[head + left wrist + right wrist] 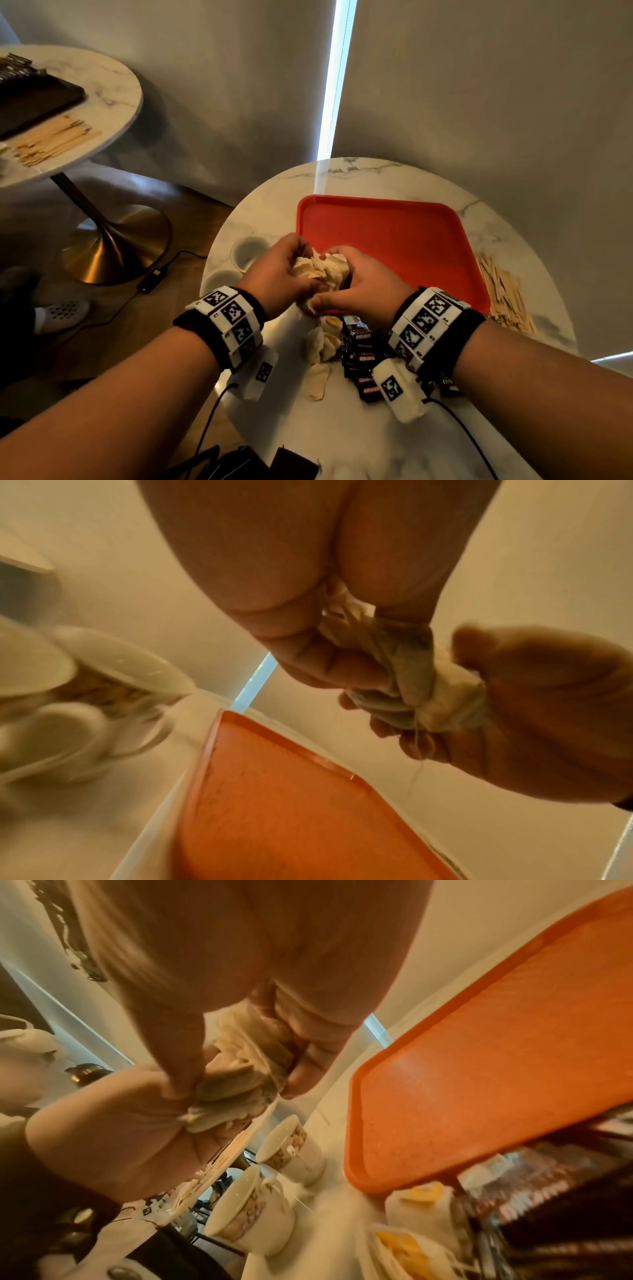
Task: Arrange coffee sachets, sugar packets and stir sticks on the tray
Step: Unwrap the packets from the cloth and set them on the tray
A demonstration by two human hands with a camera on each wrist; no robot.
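Both hands meet over the near-left corner of the empty red tray [394, 233] and hold one crumpled bundle of cream paper packets [322, 270]. My left hand [284, 270] grips the bundle from the left, fingers curled round it. From the right, my right hand [346, 284] pinches it. The left wrist view shows the bundle [394, 656] between both hands above the tray [291, 804]. More cream packets [322, 342], some printed yellow, lie on the table under my wrists beside dark coffee sachets [363, 356]. Wooden stir sticks [503, 294] lie in a heap right of the tray.
Two patterned cups [248, 251] [222, 279] stand left of the tray, close to my left hand, on the round marble table [342, 438]. A second marble table [85, 102] at far left carries a black tray and more sticks. Cables hang off the near edge.
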